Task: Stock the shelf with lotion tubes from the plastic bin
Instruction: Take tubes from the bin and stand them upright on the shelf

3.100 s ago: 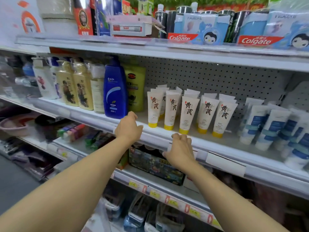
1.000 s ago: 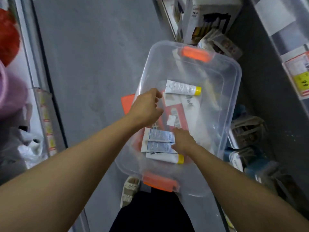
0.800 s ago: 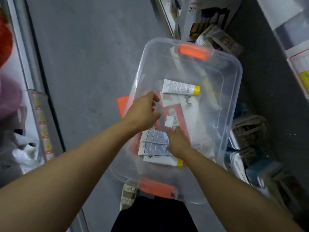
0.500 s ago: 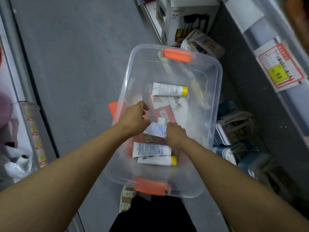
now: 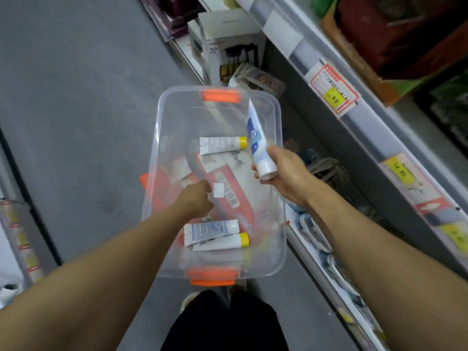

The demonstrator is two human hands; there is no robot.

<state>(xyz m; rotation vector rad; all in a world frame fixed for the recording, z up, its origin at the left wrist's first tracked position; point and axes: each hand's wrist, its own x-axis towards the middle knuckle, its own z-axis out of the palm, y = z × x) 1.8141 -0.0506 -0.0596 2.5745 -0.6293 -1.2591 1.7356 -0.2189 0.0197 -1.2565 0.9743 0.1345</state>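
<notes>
A clear plastic bin (image 5: 162, 138) with orange handles sits on the floor below me. My right hand (image 5: 283, 173) grips a white and blue lotion tube (image 5: 257, 145) near its cap, lifted over the bin's right side. My left hand (image 5: 196, 200) reaches down into the bin with curled fingers; what it touches is hidden. Inside lie a yellow-capped tube (image 5: 222, 145) at the far end, and a white-capped tube (image 5: 211, 230) over another yellow-capped tube (image 5: 220, 243) at the near end.
A red and white flat pack (image 5: 228, 193) lies on the bin's bottom. Shelving with price tags (image 5: 333, 91) runs along the right. Boxed goods (image 5: 228, 46) stand on the low shelf ahead. Grey floor (image 5: 76, 110) spreads to the left.
My right hand has lifted a white and blue tube out of the bin and up to the right. My left hand stays low inside the bin.
</notes>
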